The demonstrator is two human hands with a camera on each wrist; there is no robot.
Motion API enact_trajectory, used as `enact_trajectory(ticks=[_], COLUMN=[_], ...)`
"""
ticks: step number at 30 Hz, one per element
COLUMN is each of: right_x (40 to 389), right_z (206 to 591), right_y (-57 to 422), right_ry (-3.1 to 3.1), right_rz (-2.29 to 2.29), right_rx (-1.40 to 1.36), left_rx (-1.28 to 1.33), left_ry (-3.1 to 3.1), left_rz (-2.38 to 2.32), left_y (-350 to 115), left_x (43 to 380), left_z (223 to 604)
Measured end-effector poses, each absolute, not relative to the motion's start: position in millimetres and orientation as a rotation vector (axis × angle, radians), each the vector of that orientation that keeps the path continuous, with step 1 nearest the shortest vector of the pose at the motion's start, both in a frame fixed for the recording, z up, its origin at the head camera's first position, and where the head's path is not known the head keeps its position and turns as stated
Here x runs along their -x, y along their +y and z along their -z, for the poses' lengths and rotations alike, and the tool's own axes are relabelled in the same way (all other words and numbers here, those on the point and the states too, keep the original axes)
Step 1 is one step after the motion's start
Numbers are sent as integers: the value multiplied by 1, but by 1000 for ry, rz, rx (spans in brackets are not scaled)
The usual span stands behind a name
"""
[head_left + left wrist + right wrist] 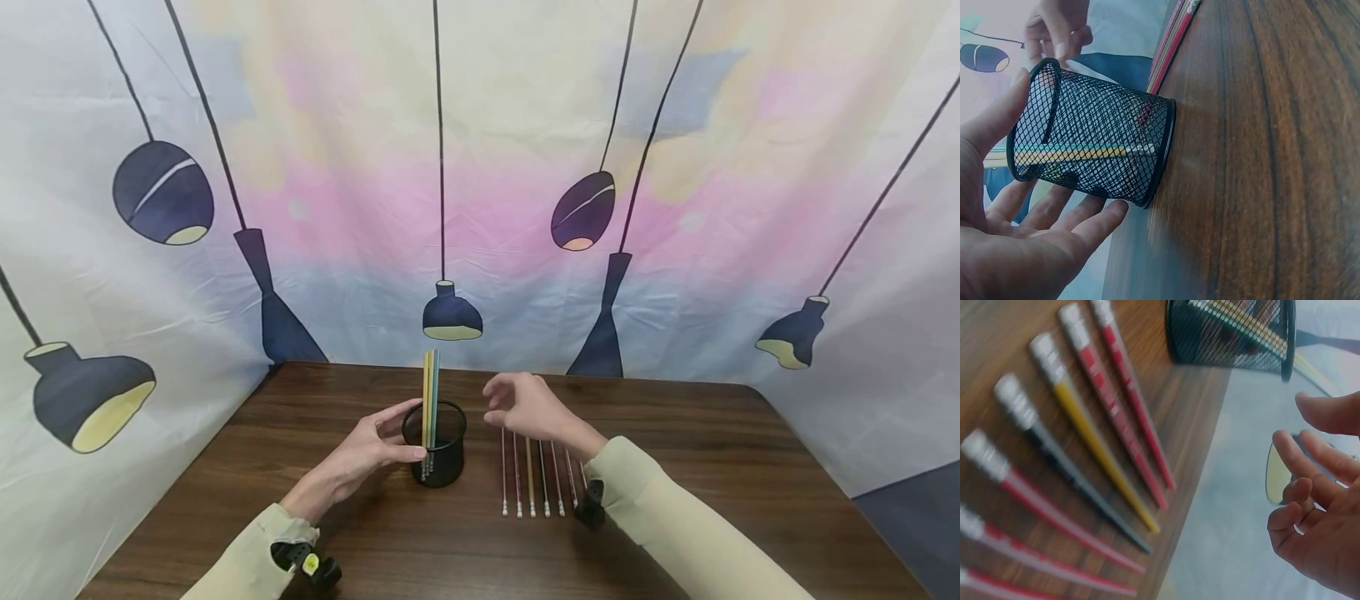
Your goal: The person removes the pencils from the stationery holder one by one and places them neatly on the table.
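A black mesh pencil cup [448,468] stands upright on the table. My left hand [358,457] holds it from the left, thumb near the rim and fingers round the side. Inside, a few yellow and teal pencils [431,383] lean with their eraser ends down, visible through the mesh in the left wrist view. To the right of the cup, my right hand [534,408] hovers with loosely bent fingers and nothing between them. Below it lies a row of several pencils, among them a yellow pencil [1099,450], a black pencil [1066,464] and red ones; my right arm hides part of the row.
The brown wooden table [420,550] reaches back to a fabric backdrop [510,150] printed with hanging lamps. The row's eraser ends point toward me. A dark device [307,567] is strapped at my left wrist, another [591,505] at my right.
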State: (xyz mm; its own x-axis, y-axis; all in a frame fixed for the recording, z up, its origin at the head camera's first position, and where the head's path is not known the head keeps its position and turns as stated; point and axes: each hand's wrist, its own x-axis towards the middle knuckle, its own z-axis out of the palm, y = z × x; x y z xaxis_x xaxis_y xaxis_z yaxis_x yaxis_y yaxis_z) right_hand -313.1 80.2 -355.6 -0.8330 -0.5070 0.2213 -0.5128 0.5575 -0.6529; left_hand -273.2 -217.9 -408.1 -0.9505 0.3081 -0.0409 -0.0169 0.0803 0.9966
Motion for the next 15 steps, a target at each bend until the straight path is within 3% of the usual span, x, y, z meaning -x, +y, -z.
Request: enact_trajectory(ticks=[15], right_x=[314], right_z=[361], right_y=[35], right_ry=[-2667], right_rz=[-1217], right_rx=[-936], left_rx=[-334], left_ry=[2111], left_rz=[-1950], left_y=[-218], left_x=[274], left_z=[409])
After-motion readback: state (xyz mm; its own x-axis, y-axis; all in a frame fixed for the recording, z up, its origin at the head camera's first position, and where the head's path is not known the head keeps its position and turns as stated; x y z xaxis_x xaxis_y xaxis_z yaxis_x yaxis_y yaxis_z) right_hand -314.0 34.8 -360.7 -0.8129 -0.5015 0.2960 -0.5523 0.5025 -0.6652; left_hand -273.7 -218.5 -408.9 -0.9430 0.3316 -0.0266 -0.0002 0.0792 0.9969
